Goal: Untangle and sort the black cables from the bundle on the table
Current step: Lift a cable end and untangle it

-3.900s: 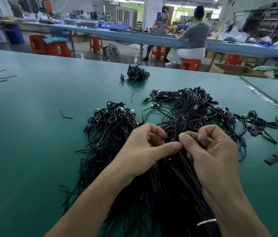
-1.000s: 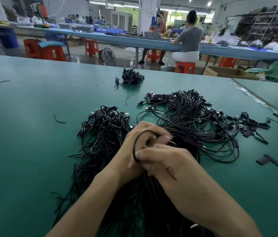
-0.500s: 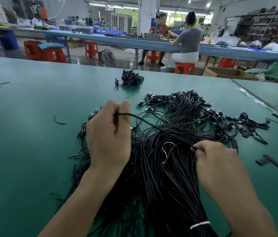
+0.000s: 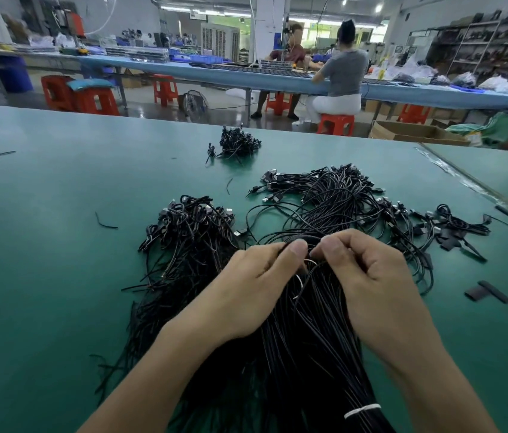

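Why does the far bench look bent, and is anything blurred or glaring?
Head view: the wide lens bows the bench; the left hand and right hand, pinching cables, are sharp; the hall behind is soft; ceiling lamps flare white, leaving a pale sheen on the table; the nearest cables merge into black.

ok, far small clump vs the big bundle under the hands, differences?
The small clump is a compact knot; the big bundle stretches long toward the person. The small clump lies alone, untouched; the left hand and right hand pinch strands of the big bundle. A white tie binds part of the big bundle; none shows on the small clump. Both are black cables on the green table.
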